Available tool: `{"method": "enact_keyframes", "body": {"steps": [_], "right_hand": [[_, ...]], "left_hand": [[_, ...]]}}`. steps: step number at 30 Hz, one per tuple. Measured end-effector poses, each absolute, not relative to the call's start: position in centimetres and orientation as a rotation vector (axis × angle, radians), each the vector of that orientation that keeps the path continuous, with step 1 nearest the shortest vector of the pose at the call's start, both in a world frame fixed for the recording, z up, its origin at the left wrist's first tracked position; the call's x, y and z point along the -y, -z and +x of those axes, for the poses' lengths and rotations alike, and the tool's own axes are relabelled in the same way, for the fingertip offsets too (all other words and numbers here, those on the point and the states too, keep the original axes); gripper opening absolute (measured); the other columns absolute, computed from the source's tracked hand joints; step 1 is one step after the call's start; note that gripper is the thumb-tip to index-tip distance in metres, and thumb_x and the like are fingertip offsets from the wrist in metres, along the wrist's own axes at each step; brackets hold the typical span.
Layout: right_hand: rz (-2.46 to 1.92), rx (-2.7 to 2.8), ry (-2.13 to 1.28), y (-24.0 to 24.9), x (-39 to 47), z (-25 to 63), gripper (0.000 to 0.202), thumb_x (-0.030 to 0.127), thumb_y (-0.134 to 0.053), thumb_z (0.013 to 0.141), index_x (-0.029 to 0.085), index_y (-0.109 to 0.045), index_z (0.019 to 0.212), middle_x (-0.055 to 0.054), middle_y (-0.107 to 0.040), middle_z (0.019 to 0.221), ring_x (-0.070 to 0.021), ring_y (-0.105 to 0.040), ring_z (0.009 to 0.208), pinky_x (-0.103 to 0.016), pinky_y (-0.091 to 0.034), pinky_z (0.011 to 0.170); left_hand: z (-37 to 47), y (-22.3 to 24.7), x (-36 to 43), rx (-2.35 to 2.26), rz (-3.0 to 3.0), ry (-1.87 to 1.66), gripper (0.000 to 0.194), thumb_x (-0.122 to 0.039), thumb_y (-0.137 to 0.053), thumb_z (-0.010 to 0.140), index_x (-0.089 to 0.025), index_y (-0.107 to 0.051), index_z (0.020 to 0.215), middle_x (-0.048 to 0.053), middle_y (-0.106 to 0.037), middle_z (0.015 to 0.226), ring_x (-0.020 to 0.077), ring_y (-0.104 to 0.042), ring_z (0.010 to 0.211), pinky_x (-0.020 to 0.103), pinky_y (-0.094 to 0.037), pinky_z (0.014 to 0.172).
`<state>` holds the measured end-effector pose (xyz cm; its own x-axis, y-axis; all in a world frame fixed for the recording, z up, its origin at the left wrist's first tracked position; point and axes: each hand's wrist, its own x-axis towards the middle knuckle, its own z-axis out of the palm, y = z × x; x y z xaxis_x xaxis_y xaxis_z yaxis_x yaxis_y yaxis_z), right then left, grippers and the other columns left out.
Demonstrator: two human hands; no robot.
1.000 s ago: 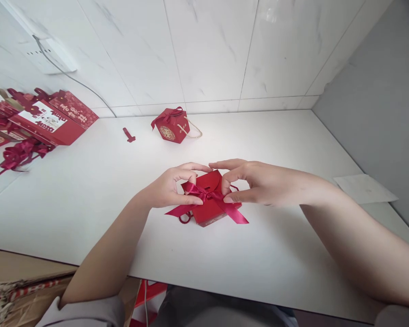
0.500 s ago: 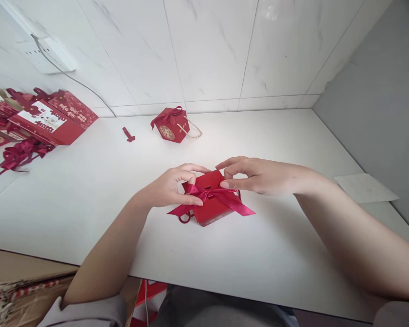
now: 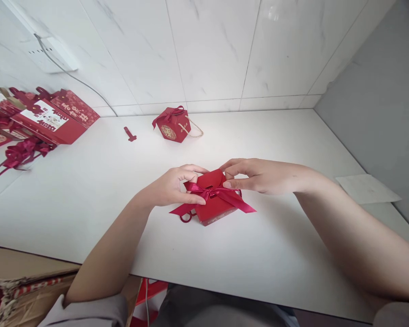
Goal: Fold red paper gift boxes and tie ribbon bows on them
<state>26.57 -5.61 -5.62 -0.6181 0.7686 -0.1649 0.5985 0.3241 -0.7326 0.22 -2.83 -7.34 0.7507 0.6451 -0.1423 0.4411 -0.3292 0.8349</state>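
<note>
Left hand (image 3: 175,187), head view: we find its thumb and forefinger pinched on the left side of a magenta ribbon bow (image 3: 211,192). Right hand (image 3: 262,176): thumb and forefinger close together at the bow's right side, over the box's corner; we cannot tell whether they grip ribbon. Small red gift box (image 3: 213,210), the bow across its top: on the white table (image 3: 276,254), between our hands. Dark red cord (image 3: 186,221): looped out at the box's left. Second red box (image 3: 175,127), bowed, with gold cord: farther back, near the wall. Dark red strip (image 3: 130,134): left of that box. Red packages (image 3: 66,134) and ribbon bundle (image 3: 22,153): far left.

Risks, in our judgement: uneven pull from our two hands could drag a loop through and loosen the knot; hard finger pressure could dent the lid; a snagged tail could twist the bow askew.
</note>
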Motion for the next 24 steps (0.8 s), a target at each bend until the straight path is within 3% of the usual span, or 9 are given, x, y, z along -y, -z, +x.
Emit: {"method": "enact_keyframes", "body": {"steps": [5,8,12,17,21,24], "right_hand": [[-1.411,2.333,-0.694,4.5,7.6,26.3,0.023,0.044,-0.049,0.095,0.026,-0.059,0.105,-0.003,-0.066,0.098,-0.0162,-0.058,0.063,-0.03,-0.041,0.055],[-1.261,2.513,-0.496,3.6,9.4,26.2,0.018,0.042,-0.06,0.09,0.024,-0.059,0.09,-0.003,-0.065,0.091,-0.017,-0.057,0.065,-0.03,-0.039,0.056],[-1.095,2.734,-0.472,3.7,11.0,25.7,0.018,0.022,-0.072,0.079,0.026,-0.058,0.091,0.0,-0.066,0.086,-0.0191,-0.06,0.067,-0.033,-0.041,0.059],[-1.156,2.747,-0.253,4.7,11.0,25.1,0.027,-0.004,-0.053,0.075,0.023,-0.047,0.074,0.002,-0.059,0.067,-0.0159,-0.05,0.053,-0.031,-0.034,0.052],[-1.191,2.723,-0.27,5.0,11.1,25.5,0.032,-0.008,-0.045,0.072,0.023,-0.036,0.068,0.004,-0.049,0.054,-0.0133,-0.037,0.043,-0.029,-0.022,0.043],[-1.265,2.677,-0.34,4.9,11.2,26.0,0.03,-0.005,-0.045,0.073,0.023,-0.035,0.068,0.004,-0.049,0.054,-0.0129,-0.037,0.043,-0.028,-0.02,0.041]], "left_hand": [[0.3,7.4,2.8,-0.776,1.928,-0.283,0.034,-0.037,-0.078,0.074,-0.016,-0.053,0.064,0.009,-0.057,0.132,0.0261,-0.061,0.115,0.039,-0.053,0.093],[0.3,7.5,2.8,-0.773,1.925,-0.283,0.034,-0.038,-0.078,0.074,-0.016,-0.054,0.065,0.009,-0.057,0.133,0.0256,-0.062,0.111,0.037,-0.055,0.088],[0.3,7.4,2.7,-0.782,1.942,-0.294,0.035,-0.04,-0.077,0.073,-0.016,-0.053,0.064,0.009,-0.058,0.133,0.0265,-0.06,0.113,0.038,-0.055,0.089],[0.4,7.4,2.6,-0.772,1.948,-0.298,0.033,-0.036,-0.079,0.073,-0.017,-0.053,0.063,0.008,-0.059,0.132,0.0255,-0.06,0.113,0.037,-0.053,0.09],[0.4,7.4,2.7,-0.77,1.958,-0.31,0.032,-0.034,-0.079,0.073,-0.017,-0.054,0.064,0.007,-0.059,0.131,0.0254,-0.06,0.114,0.037,-0.052,0.092],[0.4,7.4,2.7,-0.768,1.977,-0.313,0.031,-0.035,-0.079,0.073,-0.017,-0.055,0.065,0.007,-0.06,0.13,0.0255,-0.06,0.113,0.038,-0.051,0.094]]}}
